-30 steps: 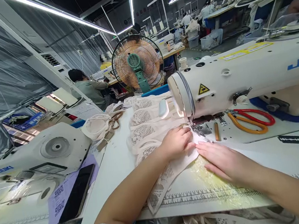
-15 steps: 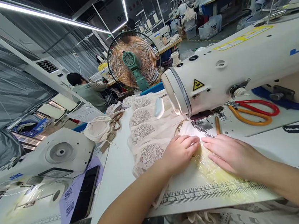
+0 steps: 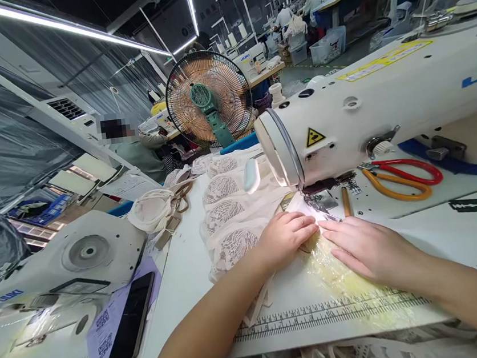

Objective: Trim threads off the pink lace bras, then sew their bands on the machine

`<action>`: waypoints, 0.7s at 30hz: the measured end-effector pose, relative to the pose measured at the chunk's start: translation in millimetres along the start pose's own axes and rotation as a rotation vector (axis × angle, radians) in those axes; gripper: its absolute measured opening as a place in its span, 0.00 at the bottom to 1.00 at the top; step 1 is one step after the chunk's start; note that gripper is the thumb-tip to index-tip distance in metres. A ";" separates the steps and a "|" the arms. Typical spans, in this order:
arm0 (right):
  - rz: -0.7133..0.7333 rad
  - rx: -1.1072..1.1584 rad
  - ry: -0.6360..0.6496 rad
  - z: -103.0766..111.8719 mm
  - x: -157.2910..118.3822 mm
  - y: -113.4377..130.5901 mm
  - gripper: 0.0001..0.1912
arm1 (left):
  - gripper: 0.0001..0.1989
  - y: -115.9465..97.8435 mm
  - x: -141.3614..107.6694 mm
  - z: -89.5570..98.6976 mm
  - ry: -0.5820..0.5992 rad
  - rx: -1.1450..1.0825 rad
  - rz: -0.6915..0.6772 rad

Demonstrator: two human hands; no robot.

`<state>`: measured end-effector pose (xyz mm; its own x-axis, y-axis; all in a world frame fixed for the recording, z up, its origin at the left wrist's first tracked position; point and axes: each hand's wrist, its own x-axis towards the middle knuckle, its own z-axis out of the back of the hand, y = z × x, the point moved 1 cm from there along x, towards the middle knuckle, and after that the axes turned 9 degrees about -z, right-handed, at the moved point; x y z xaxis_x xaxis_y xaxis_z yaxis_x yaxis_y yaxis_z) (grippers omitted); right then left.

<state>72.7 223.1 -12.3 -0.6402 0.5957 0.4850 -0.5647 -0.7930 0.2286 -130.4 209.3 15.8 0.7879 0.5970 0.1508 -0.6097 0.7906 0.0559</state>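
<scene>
White fabric [image 3: 296,204] lies under the needle area of a white sewing machine [image 3: 336,127]. On its left side, my left hand [image 3: 288,236] presses down with its fingers together, pinching or flattening the fabric edge. My right hand [image 3: 366,245] lies flat to the right, fingers stretched out, its fingertips close to the left hand's just in front of the presser foot. Cream lace pieces [image 3: 237,245] spread in a row left of the machine head and beside my left hand. Clear film over a yellowish patch [image 3: 335,268] shows between my forearms.
Orange and red-handled scissors [image 3: 398,181] and a black blade [image 3: 473,205] lie right. A phone [image 3: 130,320] rests on purple paper at left, near a second sewing machine [image 3: 87,253]. A fan [image 3: 207,99] stands behind; a person [image 3: 138,153] sits beyond.
The view has shifted slightly, so the surroundings sit a little further left. Both hands stay near the needle area, with only slight movement at the fabric.
</scene>
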 end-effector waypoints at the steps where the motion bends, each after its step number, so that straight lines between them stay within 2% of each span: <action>1: 0.003 -0.005 -0.005 0.1 0.1 -0.1 0.16 | 0.15 1.4 0.3 -0.2 -0.005 -0.001 0.002; 10: 0.026 -0.013 -0.029 -1.1 -1.5 -2.3 0.16 | 0.14 18.3 3.9 -3.9 -0.048 0.024 0.022; 16: 0.001 0.012 -0.016 -1.9 -2.6 -2.0 0.15 | 0.15 25.0 11.1 -2.2 -0.021 0.077 0.081; 18: -0.013 0.025 -0.009 -2.3 -4.0 -2.0 0.15 | 0.15 17.3 11.8 7.6 0.039 0.104 0.146; 21: -0.005 0.050 -0.002 -3.0 -7.5 -4.4 0.15 | 0.14 -11.4 1.8 31.7 0.258 0.129 0.366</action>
<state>78.4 222.5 -19.5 -0.6363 0.5995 0.4855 -0.5413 -0.7954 0.2728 -124.7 197.0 46.7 0.5044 0.8610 -0.0656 -0.8447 0.5078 0.1691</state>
